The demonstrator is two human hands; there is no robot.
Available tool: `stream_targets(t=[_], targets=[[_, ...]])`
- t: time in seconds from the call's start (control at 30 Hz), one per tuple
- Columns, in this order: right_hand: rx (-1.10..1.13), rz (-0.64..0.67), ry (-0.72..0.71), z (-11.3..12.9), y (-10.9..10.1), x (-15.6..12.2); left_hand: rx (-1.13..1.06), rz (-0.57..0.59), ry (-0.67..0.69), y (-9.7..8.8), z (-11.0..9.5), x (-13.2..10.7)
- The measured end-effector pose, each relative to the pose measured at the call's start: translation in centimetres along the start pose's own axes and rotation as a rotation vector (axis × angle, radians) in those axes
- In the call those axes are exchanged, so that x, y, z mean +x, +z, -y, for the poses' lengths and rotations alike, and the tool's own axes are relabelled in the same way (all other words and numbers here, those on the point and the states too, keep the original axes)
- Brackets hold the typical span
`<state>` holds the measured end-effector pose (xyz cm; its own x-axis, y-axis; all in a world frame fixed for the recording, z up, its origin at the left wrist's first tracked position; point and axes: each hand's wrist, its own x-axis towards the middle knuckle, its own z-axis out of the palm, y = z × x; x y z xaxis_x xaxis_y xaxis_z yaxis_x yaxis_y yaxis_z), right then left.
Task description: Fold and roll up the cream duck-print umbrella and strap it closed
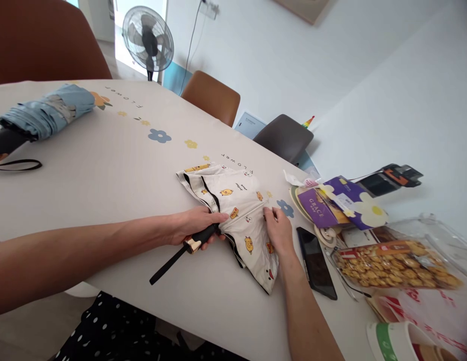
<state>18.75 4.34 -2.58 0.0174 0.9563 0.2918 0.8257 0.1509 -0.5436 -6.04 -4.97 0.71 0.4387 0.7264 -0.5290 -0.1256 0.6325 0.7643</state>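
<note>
So the white umbrella with the little yellow duck prints is lying on the counter right in front of the person, half-bunched, with its panels flaring out loose on both sides. Left hand has its fingers wrapped round where the black handle meets the cloth, thumb pressed on the fabric; right hand has its fingers curled onto the cloth up near the far end, pinching it as far as I can tell, though I can't make out if there's a rib under there too. My worry is the loose panels: if the left grip slackens, I reckon the whole bundle could puff out and the folds would slide over each other. Pulling hard with the right on one bit of thin cloth could also crease it crooked or strain a seam, especially if a rib is caught inside. That black strap trailing off the handle end could get snagged under a wrist, too. Then there's the clutter: the phone sits just beside the right forearm, with the purple box and the snack bag beyond it, so a wide elbow swing could shove stuff around. The blue umbrella is well apart over on the left, so I wouldn't sweat that one.
</note>
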Motion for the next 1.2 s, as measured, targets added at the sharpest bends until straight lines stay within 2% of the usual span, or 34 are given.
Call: stream_targets(t=[0.23, 0.37, 0.5, 0.7, 0.9, 1.03, 1.2], targets=[[0.094, -0.050, -0.068, -0.3, -0.2, 0.1, -0.019, -0.027, -0.004, 0.2, -0.3, -0.4], [0.105, -0.097, 0.007, -0.1, -0.4, 0.1, -0.016, -0.018, -0.013, 0.1, -0.3, -0.4], [0.089, -0.066, 0.045, 0.2, -0.7, 0.1, -0.007, -0.027, -0.022, 0.0, -0.2, -0.2], [0.142, -0.164, 0.000, 0.9, -1.4, -0.1, -0.012, -0.025, -0.007, -0.1, 0.0, -0.1], [0.119, -0.173, 0.023, 1.0, -2.1, 0.1, -0.014, -0.048, -0.017, 0.1, -0.1, -0.2], [0.157, -0.135, 0.059, 0.4, -2.2, 0.4, 0.008, -0.052, -0.025, 0.1, -0.2, -0.3], [0.320, 0.068, 0.193, -0.2, -2.5, 0.4, 0.022, -0.062, -0.045, 0.1, -0.3, -0.3]])
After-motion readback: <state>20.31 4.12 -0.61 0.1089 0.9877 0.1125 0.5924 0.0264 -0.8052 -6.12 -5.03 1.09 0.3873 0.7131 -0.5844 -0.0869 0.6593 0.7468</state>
